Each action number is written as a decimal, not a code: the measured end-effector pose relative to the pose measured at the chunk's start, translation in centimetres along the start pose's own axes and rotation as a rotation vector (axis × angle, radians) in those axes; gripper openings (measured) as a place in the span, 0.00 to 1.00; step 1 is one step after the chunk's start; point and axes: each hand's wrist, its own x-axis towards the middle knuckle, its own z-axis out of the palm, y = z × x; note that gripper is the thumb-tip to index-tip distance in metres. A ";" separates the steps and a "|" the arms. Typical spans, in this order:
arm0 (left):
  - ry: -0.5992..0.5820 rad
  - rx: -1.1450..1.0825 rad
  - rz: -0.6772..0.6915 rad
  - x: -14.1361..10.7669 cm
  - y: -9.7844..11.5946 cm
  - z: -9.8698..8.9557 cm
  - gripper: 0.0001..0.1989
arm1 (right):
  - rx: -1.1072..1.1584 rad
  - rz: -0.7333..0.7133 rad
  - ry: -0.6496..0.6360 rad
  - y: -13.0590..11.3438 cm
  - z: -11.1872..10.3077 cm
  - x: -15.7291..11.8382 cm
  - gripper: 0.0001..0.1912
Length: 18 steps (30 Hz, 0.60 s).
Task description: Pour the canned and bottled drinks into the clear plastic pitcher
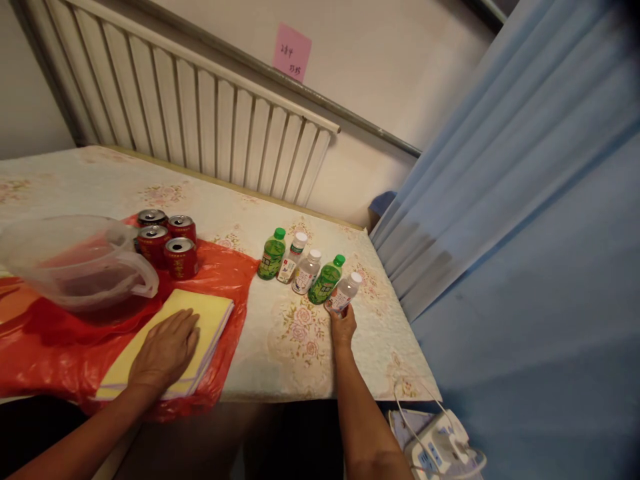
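Observation:
My left hand [167, 350] lies flat, palm down, on a folded yellow cloth [213, 313] that rests on a red plastic bag [237, 280]. My right hand [344, 325] grips the lower part of a clear bottle with a white cap [345, 292], standing at the right end of a row. Beside it in the row are a green bottle [326, 281], two more white-capped bottles, one a clear bottle [305, 273] and one a labelled bottle [291, 259], and at the left end another green bottle [272, 255].
Several red drink cans [181, 259] stand on the bag, behind a clear plastic jug [75, 267]. The floral tablecloth [280, 360] covers the table. A radiator [210, 113] is behind, a blue curtain [500, 233] hangs at right, and a power strip [437, 447] with cords lies below.

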 end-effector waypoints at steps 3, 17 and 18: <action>0.007 -0.013 0.001 0.0 0.0 0.0 0.23 | -0.007 -0.001 -0.001 0.0 0.0 0.0 0.26; -0.004 0.035 -0.001 0.0 0.4 -0.6 0.22 | -0.045 -0.008 0.004 0.1 -0.2 -0.2 0.26; -0.003 0.035 -0.003 0.0 0.6 -0.7 0.22 | -0.047 -0.003 0.001 0.0 -0.3 -0.3 0.26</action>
